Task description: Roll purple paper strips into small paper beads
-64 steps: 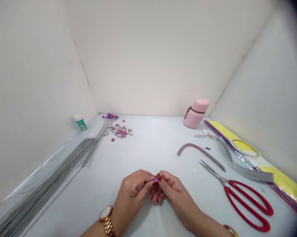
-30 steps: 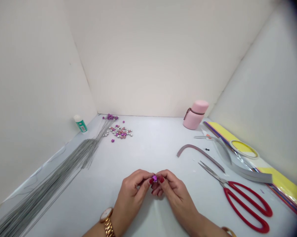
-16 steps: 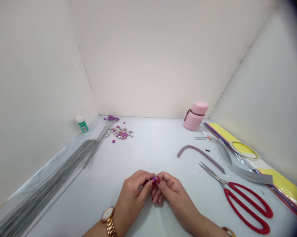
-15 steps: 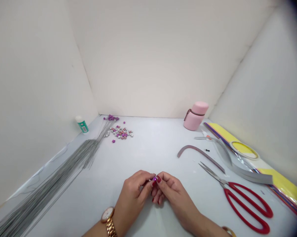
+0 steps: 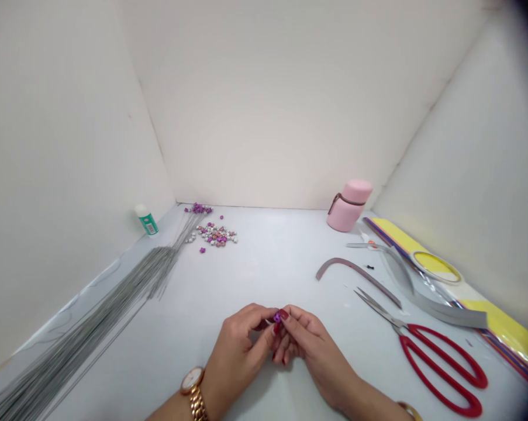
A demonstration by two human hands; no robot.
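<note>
My left hand [image 5: 241, 345] and my right hand [image 5: 310, 342] meet fingertip to fingertip low over the white table [image 5: 264, 263]. Between the pinched fingers of both hands sits a tiny shiny purple star-like piece [image 5: 276, 317]. Both hands are closed on it, the other fingers curled under. A gold watch [image 5: 192, 383] is on my left wrist. Red-handled scissors [image 5: 425, 345] lie to the right of my right hand.
A long bundle of thin grey wires [image 5: 92, 316] runs along the left wall. A heap of small purple and silver pieces [image 5: 214, 234] and a glue bottle [image 5: 146, 220] lie at the back left. A pink bottle [image 5: 349, 204], grey strips [image 5: 355, 272], tape ring [image 5: 437, 264] and yellow sheets [image 5: 500, 318] fill the right.
My fingers have shifted slightly around the purple piece, turning it between the fingertips. The hands stay in the same spot.
</note>
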